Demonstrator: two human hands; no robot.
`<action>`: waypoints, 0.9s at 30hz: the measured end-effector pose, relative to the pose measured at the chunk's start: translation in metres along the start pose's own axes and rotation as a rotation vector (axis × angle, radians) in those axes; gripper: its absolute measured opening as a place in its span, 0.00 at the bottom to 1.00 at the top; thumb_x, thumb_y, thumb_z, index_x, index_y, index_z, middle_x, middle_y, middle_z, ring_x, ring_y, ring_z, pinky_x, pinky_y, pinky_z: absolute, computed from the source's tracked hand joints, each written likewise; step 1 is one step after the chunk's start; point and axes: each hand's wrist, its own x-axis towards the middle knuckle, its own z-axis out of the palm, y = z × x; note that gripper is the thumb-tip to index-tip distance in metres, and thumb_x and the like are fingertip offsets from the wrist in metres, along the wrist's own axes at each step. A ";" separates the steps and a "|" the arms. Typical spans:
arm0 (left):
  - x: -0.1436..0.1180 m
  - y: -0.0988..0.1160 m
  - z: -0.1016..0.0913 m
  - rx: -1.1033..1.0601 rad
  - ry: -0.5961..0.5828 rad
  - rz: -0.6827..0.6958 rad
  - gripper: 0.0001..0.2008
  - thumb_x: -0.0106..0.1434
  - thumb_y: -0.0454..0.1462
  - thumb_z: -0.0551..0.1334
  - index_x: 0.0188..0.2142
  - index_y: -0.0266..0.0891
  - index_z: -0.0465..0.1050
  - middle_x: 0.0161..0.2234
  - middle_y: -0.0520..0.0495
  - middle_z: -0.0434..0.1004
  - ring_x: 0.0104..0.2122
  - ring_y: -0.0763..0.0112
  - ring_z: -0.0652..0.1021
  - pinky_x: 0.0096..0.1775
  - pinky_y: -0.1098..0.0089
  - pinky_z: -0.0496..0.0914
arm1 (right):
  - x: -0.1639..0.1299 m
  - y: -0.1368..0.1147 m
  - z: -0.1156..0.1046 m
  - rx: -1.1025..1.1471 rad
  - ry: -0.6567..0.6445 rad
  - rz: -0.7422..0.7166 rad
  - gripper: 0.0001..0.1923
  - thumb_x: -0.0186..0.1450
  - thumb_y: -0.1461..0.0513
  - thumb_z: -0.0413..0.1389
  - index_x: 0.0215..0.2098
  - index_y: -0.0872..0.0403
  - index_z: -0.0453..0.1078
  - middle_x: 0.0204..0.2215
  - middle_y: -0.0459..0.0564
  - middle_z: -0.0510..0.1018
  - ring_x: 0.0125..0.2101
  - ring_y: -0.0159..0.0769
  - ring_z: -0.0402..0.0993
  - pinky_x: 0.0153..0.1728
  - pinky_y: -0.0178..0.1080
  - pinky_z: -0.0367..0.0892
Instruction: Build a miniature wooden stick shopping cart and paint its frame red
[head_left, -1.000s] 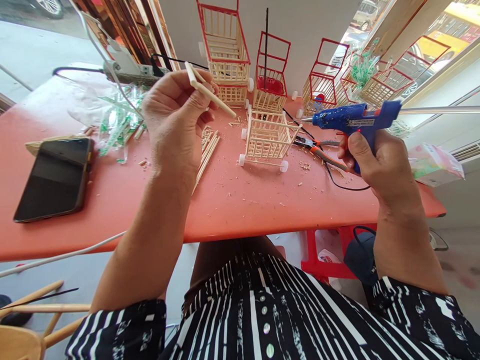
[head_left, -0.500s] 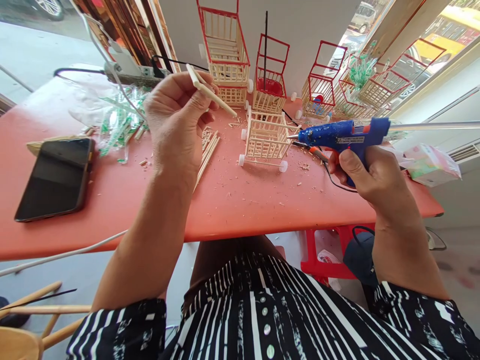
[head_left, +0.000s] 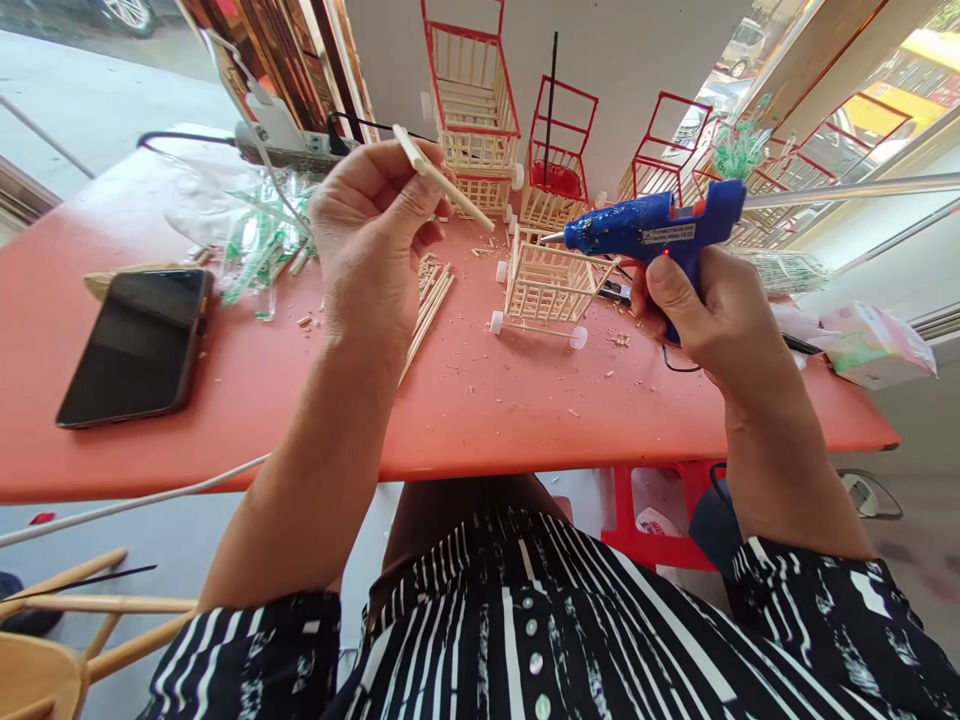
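Note:
Between the thumb and fingers of my left hand [head_left: 379, 225] are pale wooden sticks [head_left: 457, 196] that meet at an angle. My right hand [head_left: 701, 300] grips a blue hot glue gun [head_left: 645, 222], its small red light on and a clear glue stick [head_left: 847, 190] running out of its back. The nozzle points left, above a small cart [head_left: 551, 280] made of pale sticks with white wheels, which stands on the table. A gap separates the nozzle from the sticks in my left hand. Loose thin sticks [head_left: 430, 318] lie beside my left wrist.
Several red-trimmed stick carts [head_left: 472, 90] stand along the back of the red table [head_left: 480, 420]. A black phone [head_left: 139, 345] lies at left, near green-and-clear plastic wrappers [head_left: 262, 235] and a power strip [head_left: 289, 145]. At right is a tissue pack [head_left: 874, 340]. Wood scraps litter the surface.
My right hand has brought the glue gun left and slightly up, so its nozzle is now over the small cart and closer to the sticks. The whole view has shifted slightly.

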 end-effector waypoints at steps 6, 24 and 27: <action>0.003 -0.003 -0.002 0.003 0.017 -0.010 0.09 0.48 0.37 0.81 0.32 0.48 0.90 0.31 0.48 0.83 0.26 0.73 0.76 0.25 0.72 0.66 | 0.011 -0.008 0.007 -0.068 -0.006 0.009 0.31 0.70 0.30 0.57 0.31 0.46 0.68 0.27 0.49 0.74 0.28 0.38 0.70 0.23 0.41 0.61; 0.006 -0.007 -0.008 0.045 0.018 -0.003 0.08 0.51 0.38 0.80 0.32 0.52 0.89 0.34 0.48 0.85 0.27 0.71 0.76 0.26 0.67 0.68 | 0.018 -0.007 0.011 -0.150 -0.009 -0.005 0.34 0.70 0.28 0.55 0.29 0.46 0.63 0.23 0.46 0.67 0.26 0.38 0.65 0.26 0.42 0.58; 0.005 -0.007 -0.006 0.035 0.036 0.001 0.08 0.50 0.38 0.80 0.31 0.51 0.89 0.34 0.48 0.85 0.26 0.72 0.75 0.26 0.68 0.68 | 0.018 -0.008 0.012 -0.136 -0.004 -0.002 0.37 0.66 0.24 0.54 0.29 0.46 0.63 0.24 0.47 0.67 0.26 0.37 0.62 0.26 0.43 0.57</action>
